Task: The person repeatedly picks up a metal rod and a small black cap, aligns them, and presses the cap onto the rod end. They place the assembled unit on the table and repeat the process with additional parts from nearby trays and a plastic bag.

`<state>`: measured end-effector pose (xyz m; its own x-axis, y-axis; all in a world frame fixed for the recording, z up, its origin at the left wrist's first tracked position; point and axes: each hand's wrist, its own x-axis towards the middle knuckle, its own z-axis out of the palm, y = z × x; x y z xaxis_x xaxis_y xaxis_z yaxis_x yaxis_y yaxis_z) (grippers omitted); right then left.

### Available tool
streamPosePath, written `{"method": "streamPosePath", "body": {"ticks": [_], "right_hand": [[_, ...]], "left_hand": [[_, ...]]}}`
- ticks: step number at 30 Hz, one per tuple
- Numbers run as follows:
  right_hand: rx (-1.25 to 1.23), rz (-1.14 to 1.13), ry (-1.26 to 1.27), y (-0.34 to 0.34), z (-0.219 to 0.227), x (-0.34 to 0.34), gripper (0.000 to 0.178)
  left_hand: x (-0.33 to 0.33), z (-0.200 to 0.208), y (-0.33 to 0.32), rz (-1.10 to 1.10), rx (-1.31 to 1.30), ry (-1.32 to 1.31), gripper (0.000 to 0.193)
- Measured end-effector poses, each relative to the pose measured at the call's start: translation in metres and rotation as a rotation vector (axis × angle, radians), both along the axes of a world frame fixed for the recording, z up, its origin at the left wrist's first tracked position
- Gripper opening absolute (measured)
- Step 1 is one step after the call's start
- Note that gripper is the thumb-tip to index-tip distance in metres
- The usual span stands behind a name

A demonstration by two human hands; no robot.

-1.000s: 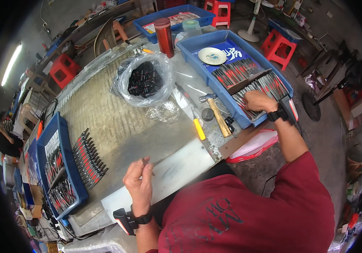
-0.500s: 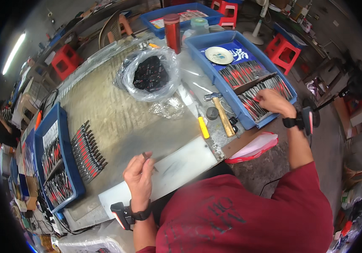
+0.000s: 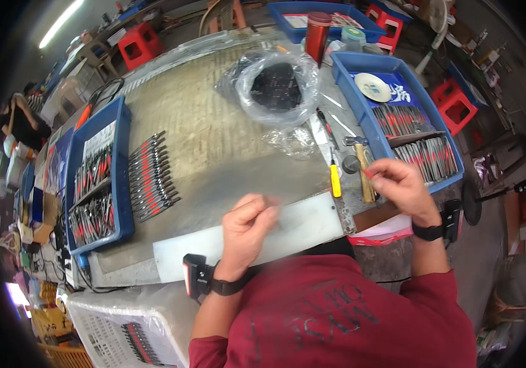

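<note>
My left hand (image 3: 247,230) is above the white board (image 3: 303,224) at the table's front edge. Its fingers are pinched together, and blur hides whatever is at the tips. My right hand (image 3: 403,190) pinches a small red piece (image 3: 369,174) over the hammer's wooden handle (image 3: 363,164). Beyond that hand, the right blue tray (image 3: 350,92) holds rows of flat grey-and-red pieces (image 3: 425,158) split by a divider. A row of black-and-red hand tools (image 3: 151,178) lies on the left of the table, beside another blue tray (image 3: 125,202) packed with similar tools.
A clear plastic bag (image 3: 244,92) of black parts stands mid-table. A yellow-handled screwdriver (image 3: 335,179) and a round dark cap (image 3: 351,164) lie by the hammer. Farther back are a red tumbler (image 3: 317,40) and a third blue tray (image 3: 281,23). A white crate (image 3: 100,325) stands below the table's front.
My right hand has left the right tray and come back toward the table with a small red piece. My left hand remains over the white board, fingers closed. The view has shifted.
</note>
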<state>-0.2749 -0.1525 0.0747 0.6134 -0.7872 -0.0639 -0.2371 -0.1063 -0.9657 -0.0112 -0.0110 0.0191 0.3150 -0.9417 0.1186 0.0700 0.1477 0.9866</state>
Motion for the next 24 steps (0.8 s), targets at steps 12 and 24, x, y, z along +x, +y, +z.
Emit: {"method": "streamPosePath", "body": {"ticks": [12,24], "right_hand": [[0.71,0.322,-0.517,0.05,-0.059,0.103,0.019],[-0.065,0.163,-0.245,0.066,-0.066,0.109,0.014]], "left_hand": [[-0.002,-0.011,0.002,-0.076,0.016,0.409,0.02],[-0.002,-0.019,0.003,-0.007,0.008,0.399,0.016]]}}
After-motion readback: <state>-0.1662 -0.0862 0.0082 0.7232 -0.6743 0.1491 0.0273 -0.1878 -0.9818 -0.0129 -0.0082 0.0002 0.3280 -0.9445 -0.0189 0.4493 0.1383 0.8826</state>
